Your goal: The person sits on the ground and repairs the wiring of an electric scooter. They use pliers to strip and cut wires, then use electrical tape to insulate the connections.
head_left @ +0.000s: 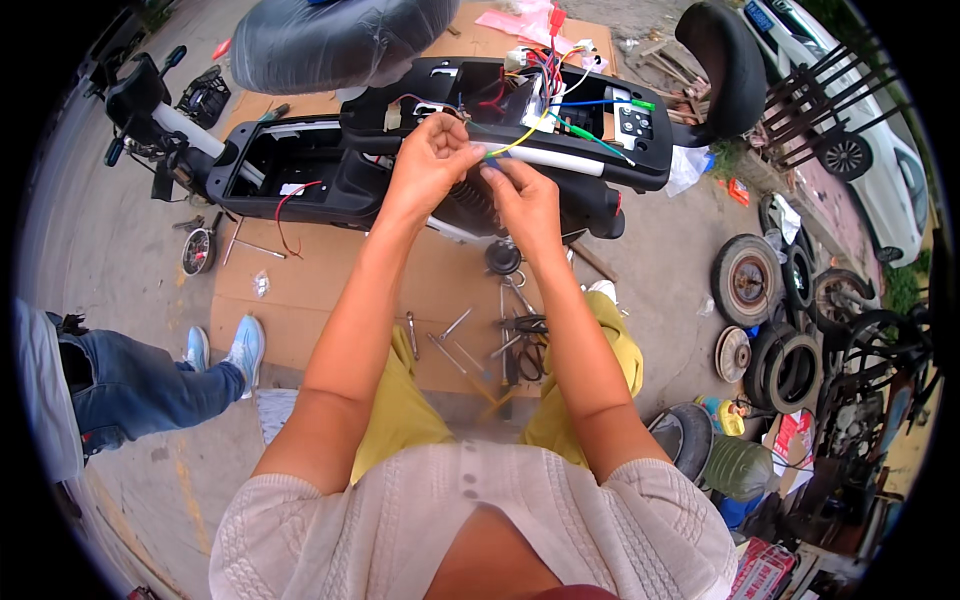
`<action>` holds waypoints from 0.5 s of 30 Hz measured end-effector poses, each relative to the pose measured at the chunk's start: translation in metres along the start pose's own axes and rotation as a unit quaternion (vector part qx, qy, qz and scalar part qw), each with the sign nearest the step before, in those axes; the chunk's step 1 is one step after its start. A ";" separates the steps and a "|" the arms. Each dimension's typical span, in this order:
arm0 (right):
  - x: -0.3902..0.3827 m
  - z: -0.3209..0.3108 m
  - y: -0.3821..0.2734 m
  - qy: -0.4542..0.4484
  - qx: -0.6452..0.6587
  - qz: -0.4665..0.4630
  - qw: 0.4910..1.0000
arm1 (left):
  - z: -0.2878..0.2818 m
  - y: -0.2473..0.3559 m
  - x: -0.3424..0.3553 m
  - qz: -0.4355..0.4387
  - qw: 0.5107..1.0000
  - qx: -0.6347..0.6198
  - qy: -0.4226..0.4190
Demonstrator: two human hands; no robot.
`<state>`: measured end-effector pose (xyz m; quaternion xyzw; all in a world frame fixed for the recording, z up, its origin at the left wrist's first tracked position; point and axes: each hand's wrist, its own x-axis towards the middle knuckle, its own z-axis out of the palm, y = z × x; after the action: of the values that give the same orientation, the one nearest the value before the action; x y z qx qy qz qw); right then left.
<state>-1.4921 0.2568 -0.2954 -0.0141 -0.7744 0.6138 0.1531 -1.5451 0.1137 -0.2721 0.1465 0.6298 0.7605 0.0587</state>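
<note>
Both my hands meet over the middle of a black electric scooter (pixel 640 168) that has its wiring laid bare. Between them runs a yellow wire (pixel 522 138), coming down from a bundle of coloured wires (pixel 548 70). My left hand (pixel 437 160) is closed, thumb and fingers pinched at the wire's end. Beside it, my right hand (pixel 522 200) pinches close to the same end; a bit of blue shows at its fingertips. A blue wire with a green connector (pixel 642 105) and a green wire (pixel 590 137) lie loose to the right. The exact joint between my fingers is hidden.
Cardboard (pixel 300 320) under the scooter carries wrenches and pliers (pixel 530 358). A plastic-wrapped seat (pixel 320 50) rises at the far side. A person in jeans (pixel 140 395) stands at left. Old tyres (pixel 748 278), a green jug (pixel 738 468) and a white car (pixel 870 150) are at right.
</note>
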 end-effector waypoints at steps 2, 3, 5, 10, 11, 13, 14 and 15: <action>-0.010 -0.007 -0.001 -0.007 -0.020 0.030 0.999 | -0.003 0.000 -0.003 -0.006 1.000 -0.014 -0.020; -0.015 -0.009 0.001 -0.014 0.005 0.039 0.999 | -0.004 0.000 -0.005 -0.009 0.999 -0.021 -0.030; -0.030 -0.006 -0.003 -0.019 0.062 0.075 0.995 | -0.003 -0.005 -0.006 0.006 0.999 -0.006 -0.036; -0.046 0.001 0.004 -0.001 0.053 -0.053 0.997 | 0.006 -0.016 -0.007 0.089 0.993 0.071 -0.014; -0.047 0.000 -0.002 -0.013 0.035 -0.036 0.999 | 0.005 -0.019 -0.007 0.099 0.990 0.097 -0.018; -0.042 0.000 -0.017 -0.020 0.058 -0.034 0.998 | 0.002 -0.021 -0.008 0.088 0.993 0.072 -0.026; -0.037 -0.003 -0.021 -0.021 0.068 -0.036 0.997 | 0.003 -0.020 -0.006 0.086 0.994 0.058 -0.033; -0.027 -0.003 -0.021 -0.019 0.080 -0.054 0.995 | 0.003 -0.020 -0.004 0.103 0.992 0.037 -0.059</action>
<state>-1.4620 0.2489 -0.2802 0.0518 -0.7252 0.6646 0.1721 -1.5425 0.1189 -0.2917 0.2570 0.6343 0.7291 0.0115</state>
